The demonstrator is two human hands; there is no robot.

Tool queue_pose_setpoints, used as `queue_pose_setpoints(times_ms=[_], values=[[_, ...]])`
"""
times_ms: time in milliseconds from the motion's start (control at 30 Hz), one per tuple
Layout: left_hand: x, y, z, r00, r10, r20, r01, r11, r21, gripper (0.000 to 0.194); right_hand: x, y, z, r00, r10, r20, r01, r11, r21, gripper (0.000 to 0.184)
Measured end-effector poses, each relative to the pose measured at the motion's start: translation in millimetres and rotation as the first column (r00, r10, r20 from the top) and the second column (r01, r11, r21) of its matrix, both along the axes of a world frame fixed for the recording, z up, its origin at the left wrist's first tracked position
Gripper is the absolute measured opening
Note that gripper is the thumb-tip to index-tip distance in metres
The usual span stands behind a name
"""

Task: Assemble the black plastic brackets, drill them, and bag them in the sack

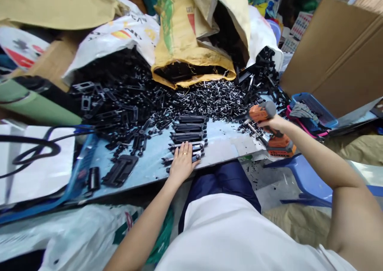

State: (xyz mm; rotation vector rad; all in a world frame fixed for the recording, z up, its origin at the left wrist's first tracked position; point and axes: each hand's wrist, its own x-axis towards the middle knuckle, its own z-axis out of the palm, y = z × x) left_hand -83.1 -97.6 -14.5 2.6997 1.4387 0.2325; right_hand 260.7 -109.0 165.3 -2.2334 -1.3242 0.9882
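My left hand (183, 163) lies flat with fingers stretched over the nearest of several long black plastic parts (189, 137), which sit in a row at the table's front edge. My right hand (274, 123) is wrapped round the grip of an orange and black cordless drill (260, 112), held over the right part of the table. The drill's battery end hangs toward the front edge. A heap of small screws and black pieces (215, 97) spreads behind the row. Loose black link-shaped parts (119, 99) are piled to the left.
A yellow sack (179, 27) and a white sack (119, 33) gape open at the back. A cardboard box (329, 47) and a blue basket (324, 113) stand to the right. A black moulded tray (120, 170) lies front left. A blue plastic chair (308, 175) is beside me.
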Motion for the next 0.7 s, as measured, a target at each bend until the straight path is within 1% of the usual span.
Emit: queue_pose_setpoints(times_ms=[33, 67, 133, 200, 267, 367, 433, 467, 533, 567, 600, 667, 700], values=[[-1, 0, -1.3, 1.000, -0.003, 0.009, 0.003, 1.000, 0.009, 0.066, 20, 3, -0.3, 0.993, -0.118, 0.013, 0.117, 0.992, 0.042, 0.029], [-1, 0, -2.7, 1.000, -0.006, 0.014, 0.006, 1.000, 0.017, 0.065, 38, 6, -0.6, 0.972, -0.232, 0.027, 0.230, 0.971, 0.070, 0.026], [-2, 1, -5.2, 1.000, -0.008, 0.016, 0.008, 1.000, 0.029, 0.065, 67, 13, -2.1, 0.902, -0.428, 0.061, 0.423, 0.902, 0.085, 0.019], [-2, 1, -7.1, 1.000, -0.006, 0.006, 0.006, 0.999, 0.039, 0.065, 87, 20, -5.2, 0.826, -0.556, 0.093, 0.552, 0.831, 0.068, 0.013], [-1, 2, -8.1, 1.000, -0.003, -0.004, 0.003, 0.999, 0.050, 0.065, 99, 24, -10.1, 0.785, -0.612, 0.098, 0.611, 0.791, 0.043, 0.010], [2, 1, -6.0, 1.000, -0.008, -0.002, 0.008, 0.998, 0.057, 0.067, 109, 28, -19.4, 0.783, -0.619, 0.063, 0.619, 0.785, 0.022, 0.008], [0, -2, -1.4, 1.000, -0.011, 0.021, 0.009, 0.998, 0.059, 0.066, 116, 28, -24.8, 0.798, -0.597, 0.079, 0.597, 0.802, 0.029, 0.014], [-3, -4, 1.6, 0.999, -0.003, 0.043, 0.000, 0.998, 0.068, 0.064, 119, 27, -26.7, 0.809, -0.572, 0.135, 0.573, 0.819, 0.040, 0.020], [-14, -11, 8.1, 0.993, 0.056, 0.102, -0.067, 0.991, 0.114, 0.056, 123, 22, -28.5, 0.807, -0.489, 0.331, 0.503, 0.863, 0.046, 0.037], [-22, -15, 10.7, 0.985, 0.113, 0.131, -0.132, 0.981, 0.143, 0.053, 122, 17, -28.3, 0.777, -0.444, 0.445, 0.472, 0.880, 0.054, 0.046], [-30, -19, 12.4, 0.971, 0.183, 0.155, -0.209, 0.964, 0.167, 0.050, 120, 12, -27.4, 0.725, -0.416, 0.549, 0.446, 0.891, 0.087, 0.053], [-47, -26, 12.3, 0.934, 0.307, 0.180, -0.337, 0.927, 0.166, 0.046, 108, 4, -24.6, 0.597, -0.422, 0.683, 0.358, 0.901, 0.244, 0.061], [-54, -29, 10.4, 0.922, 0.341, 0.185, -0.368, 0.920, 0.137, 0.044, 99, 2, -23.4, 0.553, -0.441, 0.707, 0.279, 0.897, 0.342, 0.061]])
